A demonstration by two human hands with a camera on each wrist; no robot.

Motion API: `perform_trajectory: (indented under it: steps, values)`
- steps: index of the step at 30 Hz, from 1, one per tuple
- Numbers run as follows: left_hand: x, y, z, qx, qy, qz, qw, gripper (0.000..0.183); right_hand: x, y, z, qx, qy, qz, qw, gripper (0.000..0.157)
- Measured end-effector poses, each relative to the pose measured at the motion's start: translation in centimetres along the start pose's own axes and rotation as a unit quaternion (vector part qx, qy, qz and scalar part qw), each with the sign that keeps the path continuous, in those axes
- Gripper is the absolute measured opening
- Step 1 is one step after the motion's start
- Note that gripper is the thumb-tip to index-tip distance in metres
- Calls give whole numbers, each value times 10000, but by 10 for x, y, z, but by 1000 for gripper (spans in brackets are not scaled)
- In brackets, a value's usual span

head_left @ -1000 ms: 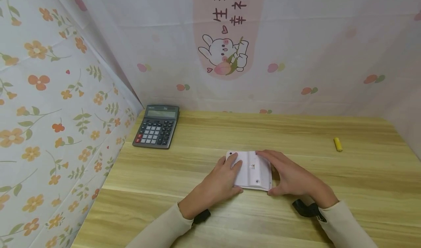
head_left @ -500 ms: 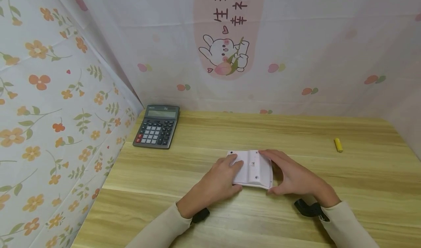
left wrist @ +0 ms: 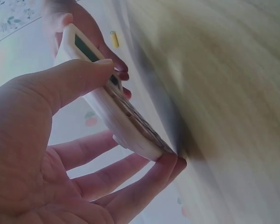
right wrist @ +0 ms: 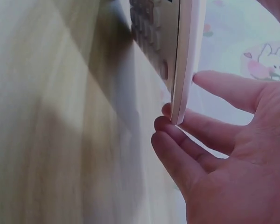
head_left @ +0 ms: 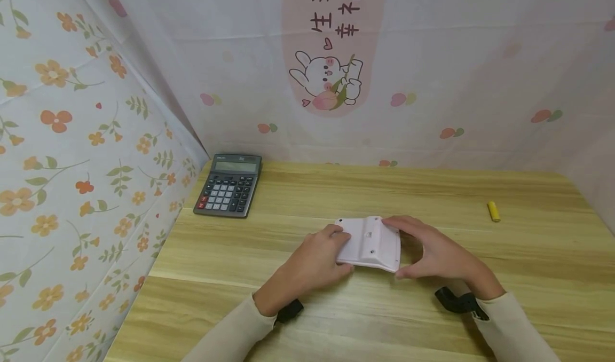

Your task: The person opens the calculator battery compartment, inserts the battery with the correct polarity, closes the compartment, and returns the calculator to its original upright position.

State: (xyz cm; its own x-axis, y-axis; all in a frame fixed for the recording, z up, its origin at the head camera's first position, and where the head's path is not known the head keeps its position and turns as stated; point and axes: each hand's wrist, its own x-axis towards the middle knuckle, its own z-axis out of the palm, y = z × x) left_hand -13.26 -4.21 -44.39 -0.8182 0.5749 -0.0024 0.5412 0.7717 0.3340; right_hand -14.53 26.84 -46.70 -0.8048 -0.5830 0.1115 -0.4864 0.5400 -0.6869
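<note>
A white calculator [head_left: 354, 240] is held back side up over the middle of the wooden table, tilted with its near edge off the surface. My left hand [head_left: 307, 263] grips its left end, fingers across the back and thumb at the near edge. In the left wrist view, that thumb lies over the face of the calculator [left wrist: 126, 126], near its dark display. My right hand [head_left: 442, 252] spans the right end, fingertips at the far corner and thumb at the near one. The right wrist view shows keys on the calculator [right wrist: 154, 42] facing the table.
A dark grey calculator [head_left: 228, 186] lies face up at the table's back left. One yellow battery [head_left: 493, 211] lies at the right. Patterned white cloth [head_left: 240, 84] hangs behind the table, and flowered cloth [head_left: 96, 164] at its left.
The white calculator has risen slightly from the table and shifted a little away from me and to the right. Its near edge tilts up more. Both hands have moved with it.
</note>
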Motion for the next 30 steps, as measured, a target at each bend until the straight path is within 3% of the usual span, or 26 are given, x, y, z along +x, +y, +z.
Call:
perform_trajectory:
  steps: [11,18,24,30]
  values:
    - [2,-4,-8,-261,137,-11,9996,53,-2,1,-9,346,131,-370,9986,80]
    - [2,-11,-9,-907,384,207,9949,48,0,6,-12,522,612,-744,9940,66]
    - [4,-17,-11,-1443,566,346,9873,42,1,9,-13,498,1154,-820,9887,54]
    - [5,-21,-12,-1794,583,423,9811,40,-1,12,-14,646,1432,-761,9846,49]
